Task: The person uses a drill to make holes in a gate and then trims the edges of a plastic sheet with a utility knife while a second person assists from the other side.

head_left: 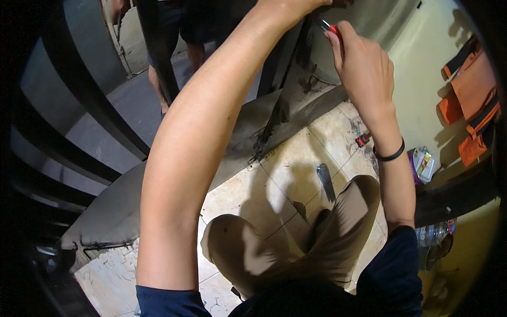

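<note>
Red and shiny metal mark a slim tool (pixel 331 28), pinched between thumb and curled fingers of the right hand (pixel 365 66), high up beside a dark, smudged door frame (pixel 303 47). The left hand (pixel 290 7) reaches to the upper edge, its fingers mostly cut off, so I cannot tell its grip. Below lie smooth, cream floor tiles (pixel 274 171) with a flat, grey strip (pixel 326 182); orange cloth (pixel 467 95) hangs in folds at the right.

right grip (pixel 365 66): holding red-handled tool (pixel 332 29) | left grip (pixel 289 8): cropped, upper edge | tiled floor (pixel 296 158)
</note>
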The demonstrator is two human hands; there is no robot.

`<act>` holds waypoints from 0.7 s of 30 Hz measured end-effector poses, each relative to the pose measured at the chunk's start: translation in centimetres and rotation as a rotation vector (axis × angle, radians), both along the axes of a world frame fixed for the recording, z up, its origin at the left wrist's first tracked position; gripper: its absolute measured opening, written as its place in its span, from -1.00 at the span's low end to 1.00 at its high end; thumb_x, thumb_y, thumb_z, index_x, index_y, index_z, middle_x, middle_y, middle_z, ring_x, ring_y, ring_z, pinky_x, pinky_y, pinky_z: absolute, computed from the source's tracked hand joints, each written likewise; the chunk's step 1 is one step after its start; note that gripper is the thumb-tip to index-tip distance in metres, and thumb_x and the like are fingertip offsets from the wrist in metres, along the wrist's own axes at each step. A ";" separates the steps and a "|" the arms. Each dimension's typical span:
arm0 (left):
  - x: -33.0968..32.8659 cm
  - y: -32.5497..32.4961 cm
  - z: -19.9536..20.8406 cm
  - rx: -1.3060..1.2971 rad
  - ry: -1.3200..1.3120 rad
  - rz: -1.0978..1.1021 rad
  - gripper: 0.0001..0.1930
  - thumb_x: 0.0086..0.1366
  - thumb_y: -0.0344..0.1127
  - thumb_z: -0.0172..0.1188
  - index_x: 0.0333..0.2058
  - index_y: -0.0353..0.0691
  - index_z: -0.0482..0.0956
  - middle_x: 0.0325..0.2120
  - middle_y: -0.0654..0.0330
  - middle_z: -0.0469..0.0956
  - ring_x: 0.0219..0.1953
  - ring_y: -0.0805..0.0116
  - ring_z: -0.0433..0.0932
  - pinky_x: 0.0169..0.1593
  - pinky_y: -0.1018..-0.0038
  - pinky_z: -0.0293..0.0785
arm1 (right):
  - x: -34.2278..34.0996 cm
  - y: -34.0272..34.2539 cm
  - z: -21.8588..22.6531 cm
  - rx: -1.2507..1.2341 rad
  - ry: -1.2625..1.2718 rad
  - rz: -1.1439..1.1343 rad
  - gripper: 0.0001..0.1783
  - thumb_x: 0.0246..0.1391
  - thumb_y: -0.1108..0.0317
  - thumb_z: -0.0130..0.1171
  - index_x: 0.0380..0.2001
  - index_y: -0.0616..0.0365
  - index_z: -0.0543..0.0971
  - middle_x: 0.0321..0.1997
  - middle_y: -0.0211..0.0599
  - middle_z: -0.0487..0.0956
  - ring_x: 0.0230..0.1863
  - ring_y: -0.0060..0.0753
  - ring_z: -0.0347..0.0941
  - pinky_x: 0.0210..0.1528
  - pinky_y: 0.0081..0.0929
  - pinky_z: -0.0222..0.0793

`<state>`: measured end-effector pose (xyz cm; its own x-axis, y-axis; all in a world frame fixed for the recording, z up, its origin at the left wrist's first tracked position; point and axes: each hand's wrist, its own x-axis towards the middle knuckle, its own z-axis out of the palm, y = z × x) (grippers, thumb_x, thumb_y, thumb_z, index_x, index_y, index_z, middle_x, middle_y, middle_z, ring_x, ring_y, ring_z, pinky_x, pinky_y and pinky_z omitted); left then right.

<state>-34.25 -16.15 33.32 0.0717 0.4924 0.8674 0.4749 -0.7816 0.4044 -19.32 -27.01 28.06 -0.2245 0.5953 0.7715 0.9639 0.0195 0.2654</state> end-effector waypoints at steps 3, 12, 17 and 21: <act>-0.4 -0.5 0.3 -0.112 0.048 0.023 0.00 0.00 -0.16 0.70 0.24 -0.63 0.30 -0.03 -0.51 0.65 0.11 -0.40 0.66 0.21 0.00 0.60 | 0.3 0.7 0.8 0.057 -0.032 0.011 -0.67 0.49 -0.01 0.16 -0.13 0.04 0.58 -0.48 -0.05 0.66 -0.40 0.29 0.59 -0.40 0.15 0.45; 0.3 1.3 -0.7 0.105 0.039 0.096 -0.03 -0.03 -0.14 0.71 0.17 -0.70 0.39 -0.02 -0.51 0.64 0.12 -0.34 0.67 0.25 0.08 0.58 | -0.5 0.6 0.6 0.001 0.023 0.034 -0.73 0.49 0.17 0.10 -0.22 0.16 0.44 -0.49 0.07 0.63 -0.40 0.31 0.62 -0.31 0.21 0.50; -0.3 0.9 -0.1 0.025 0.046 0.045 -0.04 -0.04 -0.10 0.71 0.14 -0.69 0.40 -0.06 -0.48 0.67 0.06 -0.30 0.71 0.19 0.08 0.63 | -0.1 0.9 0.1 0.019 0.041 0.034 -0.74 0.50 0.16 0.10 -0.18 0.15 0.48 -0.47 0.11 0.65 -0.37 0.32 0.64 -0.29 0.20 0.55; -0.1 0.2 0.1 0.036 0.064 0.074 -0.08 -0.03 -0.12 0.71 0.14 -0.62 0.42 -0.06 -0.45 0.68 0.06 -0.29 0.71 0.17 0.07 0.64 | 0.5 1.3 0.2 -0.023 0.059 0.023 -0.74 0.50 0.16 0.10 -0.16 0.15 0.50 -0.46 0.14 0.65 -0.35 0.34 0.65 -0.26 0.21 0.57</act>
<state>-34.34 -15.98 33.41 0.0921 0.4668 0.8795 0.5554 -0.7572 0.3438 -18.83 -25.71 28.24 -0.1931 0.6079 0.7702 0.9770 0.0470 0.2078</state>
